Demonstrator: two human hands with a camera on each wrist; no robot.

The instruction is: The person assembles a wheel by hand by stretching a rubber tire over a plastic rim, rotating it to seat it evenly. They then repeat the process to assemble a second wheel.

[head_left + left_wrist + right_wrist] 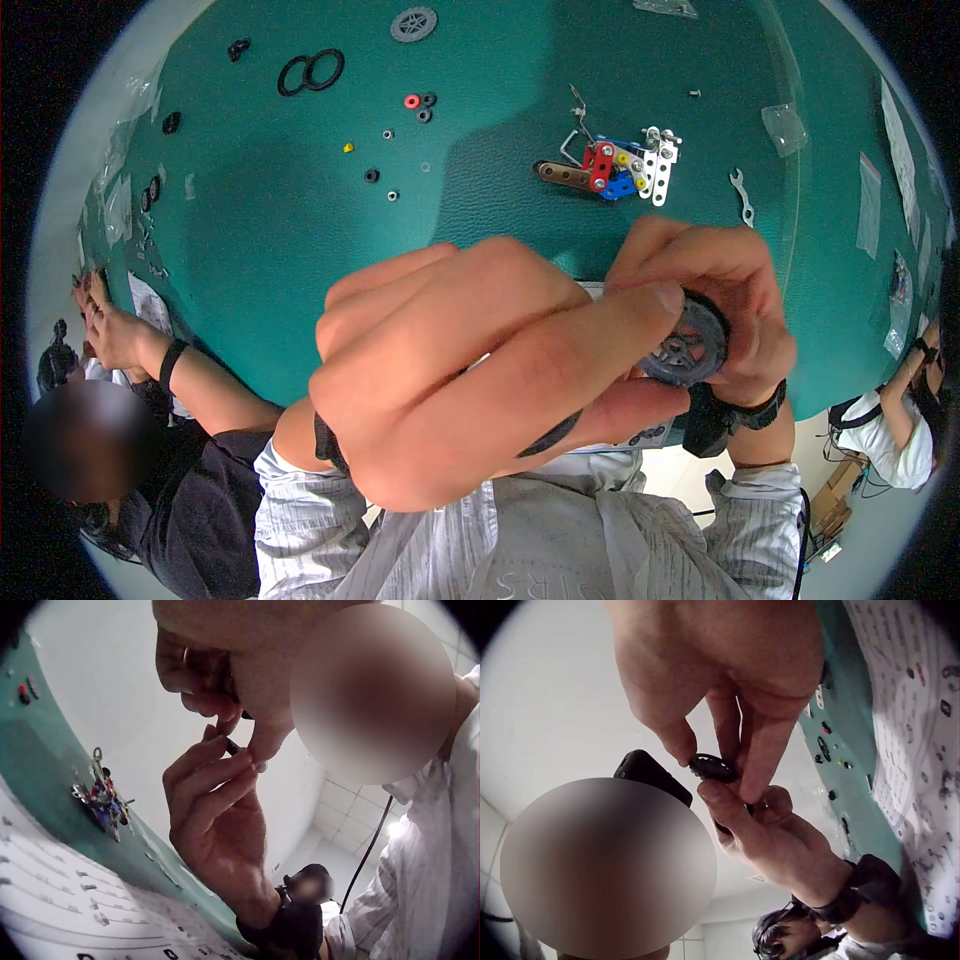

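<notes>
Close over the table edge, both hands hold a small dark grey spoked wheel (690, 345), with a black band along its upper right edge. My left hand (450, 370) pinches it from the left between thumb and forefinger; the other fingers are curled. My right hand (735, 285) grips its right side with bent fingers. The right wrist view shows the wheel (712, 766) nearly edge-on at the right fingertips. In the left wrist view, the wheel (233, 746) is a thin dark sliver, mostly hidden by fingers.
Beyond the hands lie a part-built metal model (620, 168) and a spanner (741, 197). Farther off are black rubber rings (323, 70), a grey spoked wheel (414, 24) and a red collar (412, 101). A printed parts sheet (52, 892) lies near. Another person's arm (215, 380) is at left.
</notes>
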